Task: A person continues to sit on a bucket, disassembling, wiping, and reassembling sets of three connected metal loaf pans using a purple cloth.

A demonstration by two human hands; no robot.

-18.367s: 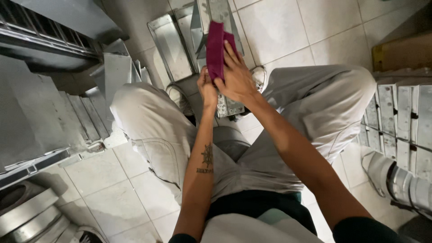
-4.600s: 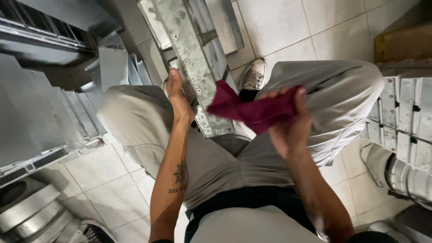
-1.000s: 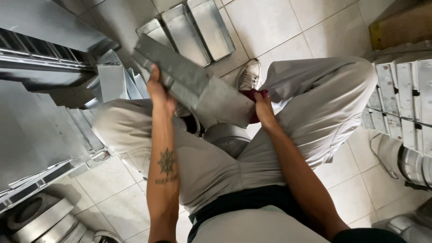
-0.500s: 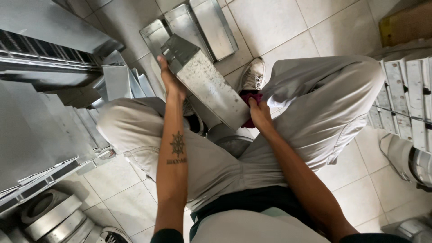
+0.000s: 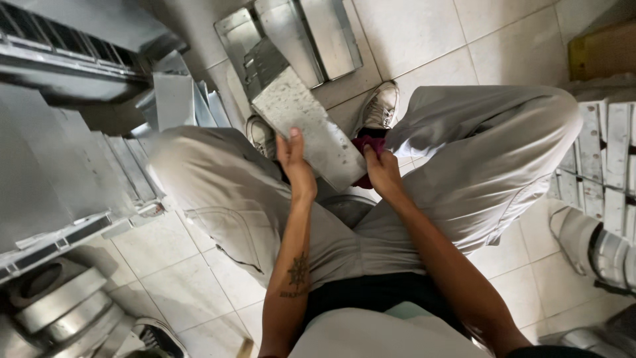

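Note:
I sit with my knees apart and hold a long grey metal duct piece (image 5: 301,122) between them. My left hand (image 5: 295,166) grips its near left edge, thumb on the top face. My right hand (image 5: 381,172) presses a dark red cloth (image 5: 366,144) against the piece's near right side, and the metal hides most of the cloth. The far end of the piece points away toward the floor past my shoes.
Several metal duct sections (image 5: 311,33) lie on the tiled floor (image 5: 424,40) ahead. Stacked sheet-metal parts (image 5: 59,172) stand at the left and round ducts (image 5: 53,311) at the lower left. More metal pieces (image 5: 606,172) fill the right, with a cardboard box (image 5: 599,50) at the top right.
Over the last second the metal piece swung so its far end points further away and lower. My right hand slid the cloth along its near right side. Both hands kept their hold.

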